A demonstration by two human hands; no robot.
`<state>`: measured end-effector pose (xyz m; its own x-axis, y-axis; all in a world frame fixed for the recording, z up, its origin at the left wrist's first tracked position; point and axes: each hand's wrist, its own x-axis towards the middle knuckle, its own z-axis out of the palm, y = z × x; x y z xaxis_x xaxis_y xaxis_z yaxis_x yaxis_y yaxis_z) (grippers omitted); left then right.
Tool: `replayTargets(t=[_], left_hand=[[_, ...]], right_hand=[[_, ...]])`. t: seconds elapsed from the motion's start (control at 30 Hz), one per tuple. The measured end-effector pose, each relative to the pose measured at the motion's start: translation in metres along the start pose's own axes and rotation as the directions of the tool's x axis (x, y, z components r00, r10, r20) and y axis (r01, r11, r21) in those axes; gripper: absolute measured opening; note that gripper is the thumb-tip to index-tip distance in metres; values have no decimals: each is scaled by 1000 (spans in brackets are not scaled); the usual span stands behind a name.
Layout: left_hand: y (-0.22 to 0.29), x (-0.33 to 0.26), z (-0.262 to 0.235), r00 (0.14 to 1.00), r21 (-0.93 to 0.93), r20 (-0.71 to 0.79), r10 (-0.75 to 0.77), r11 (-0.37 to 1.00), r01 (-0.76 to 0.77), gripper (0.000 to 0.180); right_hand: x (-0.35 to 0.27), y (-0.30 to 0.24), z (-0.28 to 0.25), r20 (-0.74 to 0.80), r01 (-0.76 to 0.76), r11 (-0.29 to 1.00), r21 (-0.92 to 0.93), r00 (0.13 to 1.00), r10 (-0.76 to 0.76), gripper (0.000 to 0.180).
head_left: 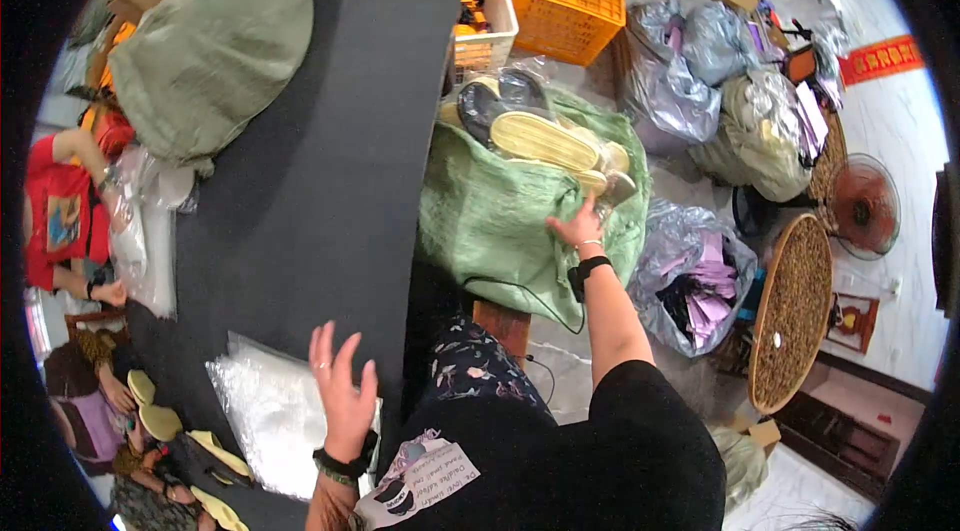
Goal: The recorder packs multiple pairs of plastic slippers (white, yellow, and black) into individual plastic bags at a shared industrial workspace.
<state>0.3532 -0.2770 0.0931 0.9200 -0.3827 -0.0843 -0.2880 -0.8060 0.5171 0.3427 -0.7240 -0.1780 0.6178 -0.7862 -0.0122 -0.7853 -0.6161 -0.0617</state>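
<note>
My left hand (345, 396) hovers with fingers spread over a stack of clear plastic bags (265, 421) on the dark table (310, 141). It holds nothing. To the right of the table stands a green woven sack (495, 216), its mouth full of slippers with pale yellow soles (543, 139) and a black one (520, 91) among them. My right hand (580, 226) reaches to the sack's near rim, thumb and fingers apart, with the fingertips close to the slippers. Whether they touch a slipper or only the sack, I cannot tell.
Across the table sit people, with yellow and black slippers (160, 421) near one. A grey-green sack (220, 51) covers the table's far left. Behind stand a white crate (500, 1) and an orange crate (565, 11). Rightward are stuffed bags (690, 276), a round woven tray (790, 311) and a fan (865, 206).
</note>
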Motion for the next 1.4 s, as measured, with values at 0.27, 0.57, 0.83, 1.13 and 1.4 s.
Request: replayTargets(t=[0.27, 0.57, 0.83, 1.13, 1.4], left_hand=[[88, 126, 116, 706, -436, 261, 658, 733, -522, 32], [-11, 106, 250, 531, -21, 825, 196, 948, -318, 45], [-17, 105, 242, 379, 132, 923, -69, 980, -145, 48], [51, 135, 309, 396, -388, 915, -75, 105, 916, 96], [31, 161, 330, 416, -420, 905, -93, -369, 830, 55]], right_hand=[[-116, -31, -26, 642, 308, 621, 721, 42, -766, 37], [-179, -29, -57, 563, 31, 566, 824, -160, -811, 46], [37, 20, 19, -74, 272, 718, 640, 953, -295, 28], [98, 29, 154, 670, -200, 794, 574, 672, -316, 80], [83, -9, 157, 869, -152, 877, 455, 290, -400, 78]])
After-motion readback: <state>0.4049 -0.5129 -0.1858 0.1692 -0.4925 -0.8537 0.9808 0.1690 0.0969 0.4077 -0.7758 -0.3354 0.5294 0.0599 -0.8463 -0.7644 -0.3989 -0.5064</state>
